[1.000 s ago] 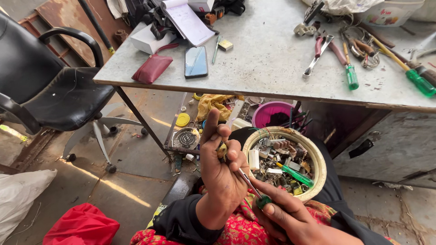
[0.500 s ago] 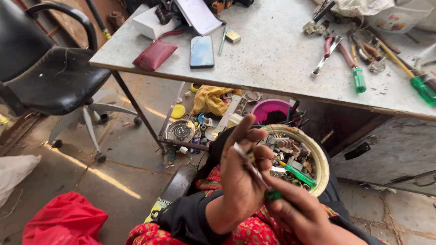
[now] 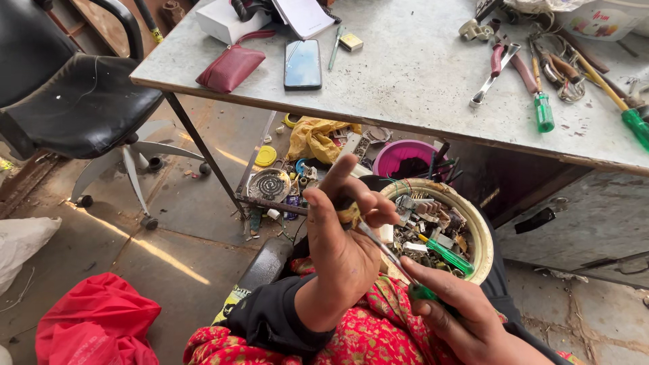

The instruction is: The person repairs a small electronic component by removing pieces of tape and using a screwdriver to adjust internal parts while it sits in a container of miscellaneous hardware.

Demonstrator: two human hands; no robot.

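Observation:
My left hand (image 3: 341, 250) is raised over my lap, fingers pinched around a small brass-coloured part (image 3: 349, 214). My right hand (image 3: 460, 314) grips a green-handled screwdriver (image 3: 391, 255) whose metal shaft runs up and left, its tip at the part. Just behind both hands a round cream bowl (image 3: 478, 230) rests on my lap, filled with several small metal parts and another green screwdriver (image 3: 446, 255). I wear a red patterned garment with a black sleeve (image 3: 270, 318).
A grey worktable (image 3: 419, 74) spans the top, carrying a phone (image 3: 303, 63), a maroon pouch (image 3: 230, 67), pliers and green screwdrivers (image 3: 543, 111). A black office chair (image 3: 74, 101) stands left. Clutter, a pink bowl (image 3: 399, 157) and yellow cloth lie under the table; a red bag (image 3: 94, 324) sits lower left.
The view has swung left and closer. My left hand turned the small part and curled its fingers tighter, while the screwdriver stayed at the part.

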